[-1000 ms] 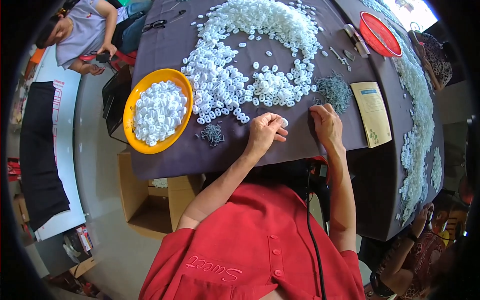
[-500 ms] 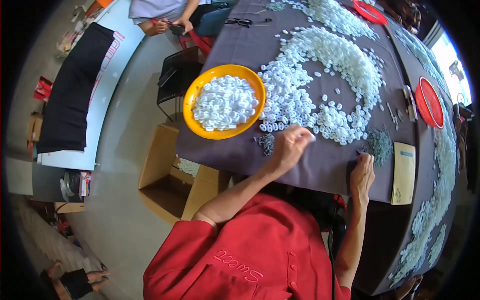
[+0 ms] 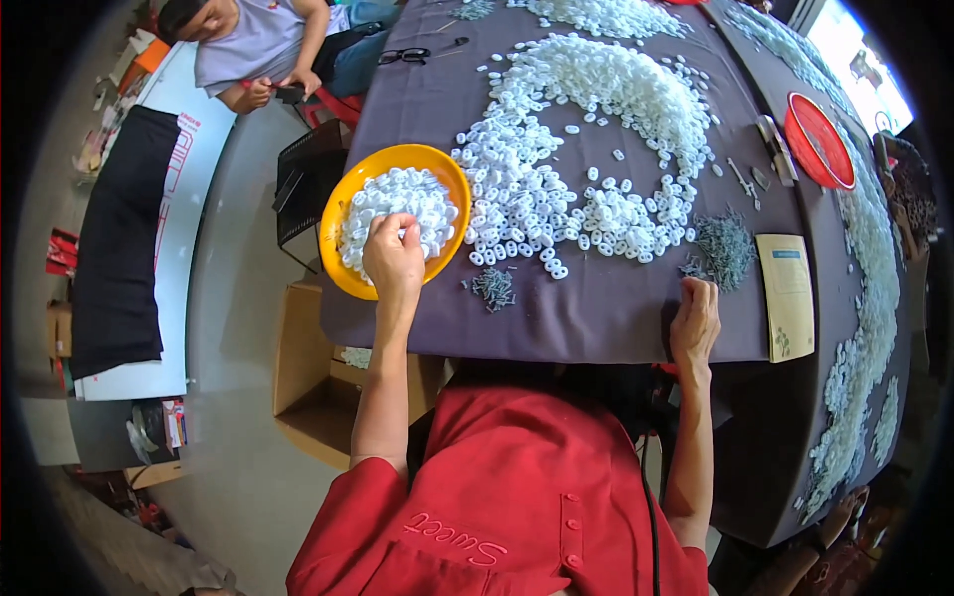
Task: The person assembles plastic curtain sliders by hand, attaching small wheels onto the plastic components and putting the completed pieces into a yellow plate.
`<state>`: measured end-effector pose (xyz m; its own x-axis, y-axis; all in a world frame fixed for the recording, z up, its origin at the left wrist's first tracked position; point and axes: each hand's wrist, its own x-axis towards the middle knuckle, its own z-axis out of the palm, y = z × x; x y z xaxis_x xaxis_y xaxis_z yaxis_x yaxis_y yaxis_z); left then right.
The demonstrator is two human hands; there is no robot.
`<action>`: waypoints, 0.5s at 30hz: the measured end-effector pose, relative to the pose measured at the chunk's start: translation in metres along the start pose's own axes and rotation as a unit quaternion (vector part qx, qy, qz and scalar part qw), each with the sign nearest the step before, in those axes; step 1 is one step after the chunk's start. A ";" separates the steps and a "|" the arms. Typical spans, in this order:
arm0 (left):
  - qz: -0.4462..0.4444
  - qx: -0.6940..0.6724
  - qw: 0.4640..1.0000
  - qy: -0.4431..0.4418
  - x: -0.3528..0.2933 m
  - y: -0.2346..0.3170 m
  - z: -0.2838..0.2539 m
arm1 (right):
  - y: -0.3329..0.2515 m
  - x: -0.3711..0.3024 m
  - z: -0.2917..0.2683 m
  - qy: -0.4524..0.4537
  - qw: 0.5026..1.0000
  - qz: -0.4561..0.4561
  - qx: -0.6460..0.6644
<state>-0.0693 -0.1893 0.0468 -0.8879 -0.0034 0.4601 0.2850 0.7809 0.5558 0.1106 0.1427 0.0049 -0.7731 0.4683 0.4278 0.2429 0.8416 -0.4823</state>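
My left hand [image 3: 394, 260] is over the near part of a yellow bowl [image 3: 341, 260] heaped with small white oval plastic pieces [image 3: 407, 189]. Its fingers are curled together, and whatever they may hold is hidden among the white pieces. On the right, my right hand [image 3: 695, 323] rests at the table's near edge, just below a pile of thin grey pins [image 3: 725, 248]. Its fingertips are pinched together; what is between them is too small to make out. A smaller heap of grey pins [image 3: 493, 288] lies right of the bowl.
A broad ring of loose white oval pieces [image 3: 616, 84] covers the middle of the table [image 3: 596, 328]. A tan booklet [image 3: 785, 298], a red basket [image 3: 820, 141] and glasses [image 3: 404, 56] lie around it. A cardboard box [image 3: 308, 397] stands below left. Another person [image 3: 263, 45] sits far left.
My left hand has moved left from the table's middle, where it held a white oval piece, to over the yellow bowl. My right hand stays by the grey pins. The view has shifted.
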 end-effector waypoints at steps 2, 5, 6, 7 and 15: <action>0.051 -0.060 0.997 0.019 -0.003 0.018 0.007 | 0.001 -0.001 0.000 -0.002 1.000 0.007 -0.005; 0.057 -0.135 0.986 -0.082 -0.017 0.045 0.036 | 0.003 -0.002 0.002 0.012 1.000 0.011 0.020; 0.101 -0.144 0.981 -0.083 -0.024 0.051 0.050 | 0.003 -0.001 0.002 0.019 0.999 -0.005 0.027; 0.116 -0.138 0.979 -0.099 -0.030 0.066 0.058 | 0.005 -0.001 0.002 0.027 0.999 -0.018 0.031; 0.131 -0.143 0.960 -0.201 -0.047 0.118 0.108 | 0.003 -0.001 -0.001 0.032 0.998 0.013 0.050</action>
<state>-0.0327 -0.0294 0.0164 -0.8235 0.4562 0.3373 0.5540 0.5182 0.6516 0.1130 0.1447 0.0042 -0.7281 0.5080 0.4602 0.1999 0.7996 -0.5663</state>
